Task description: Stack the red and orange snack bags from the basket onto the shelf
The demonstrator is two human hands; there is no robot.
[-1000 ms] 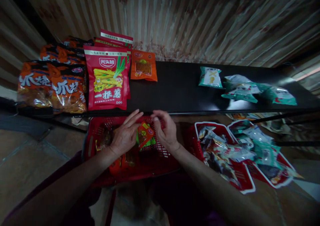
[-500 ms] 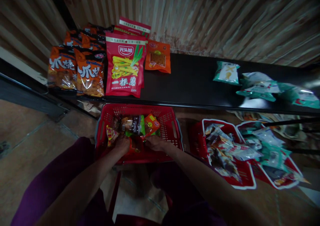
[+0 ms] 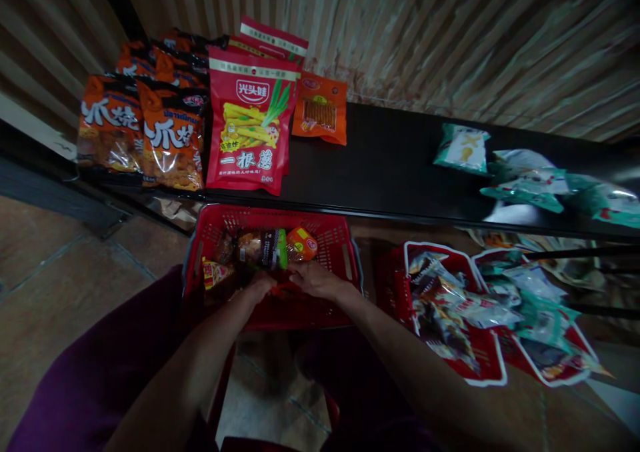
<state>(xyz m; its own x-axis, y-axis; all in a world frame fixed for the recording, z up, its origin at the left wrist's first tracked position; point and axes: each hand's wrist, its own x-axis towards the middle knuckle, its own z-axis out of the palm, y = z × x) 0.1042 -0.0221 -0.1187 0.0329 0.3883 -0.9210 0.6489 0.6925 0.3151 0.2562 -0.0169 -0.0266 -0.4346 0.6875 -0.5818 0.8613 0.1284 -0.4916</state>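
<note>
Grip unclear: I cannot tell whether left hand (image 3: 261, 285) and right hand (image 3: 315, 280) clamp the dim orange packet (image 3: 289, 291) between them, fingertips hidden. Red basket (image 3: 331, 239) walls surround both, some room rightward; black shelf (image 3: 390, 165) beyond.

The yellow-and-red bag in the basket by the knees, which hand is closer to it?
Left. The left hand is just right of the yellow-and-red bag; the right hand is farther right, beyond the left one.
</note>
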